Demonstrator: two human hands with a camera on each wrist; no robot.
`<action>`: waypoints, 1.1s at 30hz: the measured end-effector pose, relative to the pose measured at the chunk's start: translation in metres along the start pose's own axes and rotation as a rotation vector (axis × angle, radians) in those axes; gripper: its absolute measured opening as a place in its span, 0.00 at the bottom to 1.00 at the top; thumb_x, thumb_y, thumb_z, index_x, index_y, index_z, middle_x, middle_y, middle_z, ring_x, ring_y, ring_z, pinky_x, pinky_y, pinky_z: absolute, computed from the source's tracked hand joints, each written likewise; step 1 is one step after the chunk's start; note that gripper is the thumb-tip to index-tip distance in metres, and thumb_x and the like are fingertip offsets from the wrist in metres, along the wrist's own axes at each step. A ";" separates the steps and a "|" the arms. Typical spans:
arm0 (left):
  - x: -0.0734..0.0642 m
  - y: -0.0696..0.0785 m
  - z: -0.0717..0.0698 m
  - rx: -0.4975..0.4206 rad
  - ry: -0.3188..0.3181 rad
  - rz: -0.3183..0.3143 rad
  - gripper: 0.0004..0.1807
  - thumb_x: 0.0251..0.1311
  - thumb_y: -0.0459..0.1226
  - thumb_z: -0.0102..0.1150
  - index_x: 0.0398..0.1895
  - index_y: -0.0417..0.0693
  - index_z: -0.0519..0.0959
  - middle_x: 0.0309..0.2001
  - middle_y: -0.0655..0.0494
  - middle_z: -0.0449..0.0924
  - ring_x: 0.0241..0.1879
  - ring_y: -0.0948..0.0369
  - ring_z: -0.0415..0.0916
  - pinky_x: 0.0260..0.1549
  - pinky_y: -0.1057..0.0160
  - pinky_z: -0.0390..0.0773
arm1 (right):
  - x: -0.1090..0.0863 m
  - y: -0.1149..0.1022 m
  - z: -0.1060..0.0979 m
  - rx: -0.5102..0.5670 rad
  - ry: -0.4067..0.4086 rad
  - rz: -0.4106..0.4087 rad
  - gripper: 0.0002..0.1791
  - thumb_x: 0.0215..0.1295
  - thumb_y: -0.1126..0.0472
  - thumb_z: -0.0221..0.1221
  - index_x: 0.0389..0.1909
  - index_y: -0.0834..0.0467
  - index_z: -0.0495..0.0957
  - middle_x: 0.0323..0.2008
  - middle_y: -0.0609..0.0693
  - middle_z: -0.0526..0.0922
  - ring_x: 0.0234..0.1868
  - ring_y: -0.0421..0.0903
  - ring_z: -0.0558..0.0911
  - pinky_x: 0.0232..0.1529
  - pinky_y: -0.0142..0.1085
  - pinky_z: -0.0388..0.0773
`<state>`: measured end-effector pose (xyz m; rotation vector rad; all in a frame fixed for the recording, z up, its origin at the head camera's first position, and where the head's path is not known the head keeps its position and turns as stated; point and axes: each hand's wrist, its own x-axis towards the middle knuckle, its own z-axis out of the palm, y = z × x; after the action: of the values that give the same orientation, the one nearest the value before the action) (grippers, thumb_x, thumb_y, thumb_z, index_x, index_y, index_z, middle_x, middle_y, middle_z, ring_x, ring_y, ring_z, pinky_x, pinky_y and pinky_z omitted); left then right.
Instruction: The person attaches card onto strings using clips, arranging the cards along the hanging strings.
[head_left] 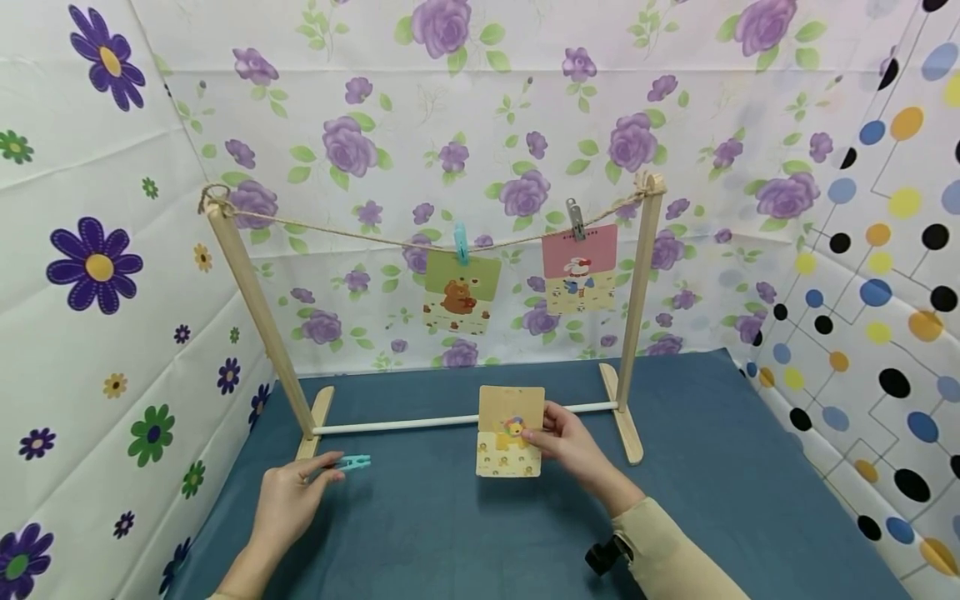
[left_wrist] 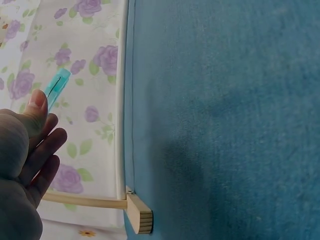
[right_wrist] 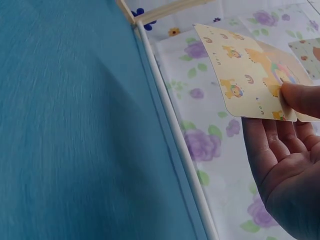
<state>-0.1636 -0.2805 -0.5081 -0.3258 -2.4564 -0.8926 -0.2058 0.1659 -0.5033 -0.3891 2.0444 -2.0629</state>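
My left hand (head_left: 288, 498) pinches a light-blue clothespin (head_left: 354, 462) between thumb and fingers, near the left foot of a wooden frame. The clothespin (left_wrist: 57, 86) points away from the thumb tip in the left wrist view. My right hand (head_left: 572, 446) grips a yellow card (head_left: 510, 431) with a lion picture by its right edge, thumb on the front and fingers behind. In the right wrist view the card (right_wrist: 250, 75) is held above the blue cloth. Card and clothespin are apart.
A twine line (head_left: 337, 234) sags between two wooden posts (head_left: 258, 317). From it hang a green bear card (head_left: 461, 292) on a blue clothespin (head_left: 461, 242) and a pink rabbit card (head_left: 580, 268) on a metal clip (head_left: 575, 219). A white rod (head_left: 397, 424) joins the feet low down.
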 end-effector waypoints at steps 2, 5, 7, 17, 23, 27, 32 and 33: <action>0.000 0.001 -0.001 0.017 0.013 0.019 0.16 0.50 0.31 0.83 0.44 0.47 0.94 0.36 0.50 0.92 0.11 0.76 0.65 0.10 0.72 0.63 | 0.002 0.001 0.004 0.010 -0.006 -0.005 0.30 0.79 0.61 0.63 0.75 0.67 0.67 0.56 0.61 0.85 0.51 0.51 0.88 0.47 0.46 0.90; 0.001 0.001 -0.001 0.051 0.039 0.054 0.16 0.48 0.30 0.84 0.43 0.47 0.94 0.36 0.50 0.92 0.21 0.65 0.84 0.17 0.72 0.76 | 0.005 0.001 0.009 0.023 -0.017 -0.018 0.30 0.79 0.61 0.63 0.75 0.67 0.67 0.57 0.62 0.85 0.51 0.52 0.89 0.48 0.46 0.90; 0.002 0.001 -0.002 0.069 0.058 0.075 0.17 0.46 0.29 0.85 0.42 0.46 0.94 0.36 0.51 0.92 0.28 0.57 0.89 0.24 0.68 0.83 | 0.007 0.001 0.013 0.032 -0.022 -0.022 0.29 0.79 0.62 0.63 0.74 0.67 0.67 0.57 0.62 0.85 0.51 0.52 0.89 0.48 0.47 0.90; 0.005 0.000 0.000 0.081 0.099 0.102 0.17 0.44 0.29 0.86 0.40 0.46 0.95 0.36 0.51 0.92 0.30 0.56 0.90 0.28 0.70 0.85 | 0.015 0.001 0.033 0.059 -0.023 -0.028 0.27 0.78 0.64 0.63 0.73 0.67 0.69 0.54 0.61 0.86 0.49 0.51 0.90 0.46 0.46 0.90; 0.009 0.003 0.000 0.053 0.107 0.125 0.17 0.45 0.27 0.85 0.40 0.45 0.94 0.35 0.51 0.92 0.27 0.58 0.89 0.25 0.79 0.79 | 0.022 0.000 0.040 0.062 -0.041 -0.027 0.29 0.78 0.62 0.64 0.73 0.65 0.70 0.55 0.61 0.86 0.51 0.54 0.89 0.48 0.47 0.90; 0.018 0.008 -0.005 0.056 0.125 0.153 0.16 0.45 0.27 0.85 0.40 0.43 0.94 0.35 0.50 0.92 0.28 0.56 0.89 0.25 0.76 0.81 | 0.024 -0.004 0.044 0.060 -0.042 -0.032 0.28 0.78 0.62 0.65 0.73 0.64 0.70 0.55 0.61 0.86 0.51 0.54 0.90 0.48 0.47 0.90; 0.035 0.016 -0.017 0.058 0.167 0.199 0.16 0.45 0.26 0.84 0.41 0.40 0.94 0.35 0.47 0.92 0.23 0.57 0.87 0.15 0.77 0.71 | 0.029 -0.010 0.050 0.046 -0.037 -0.038 0.26 0.78 0.63 0.64 0.72 0.63 0.72 0.55 0.60 0.87 0.51 0.53 0.90 0.48 0.47 0.90; 0.039 0.018 -0.020 0.053 0.178 0.216 0.16 0.47 0.25 0.83 0.41 0.39 0.93 0.35 0.47 0.92 0.22 0.57 0.87 0.13 0.77 0.66 | 0.030 -0.012 0.051 0.045 -0.036 -0.042 0.26 0.78 0.63 0.64 0.72 0.63 0.72 0.55 0.60 0.87 0.51 0.53 0.90 0.48 0.48 0.90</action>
<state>-0.1823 -0.2779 -0.4639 -0.4627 -2.2275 -0.7310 -0.2163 0.1080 -0.4901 -0.4615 1.9821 -2.1061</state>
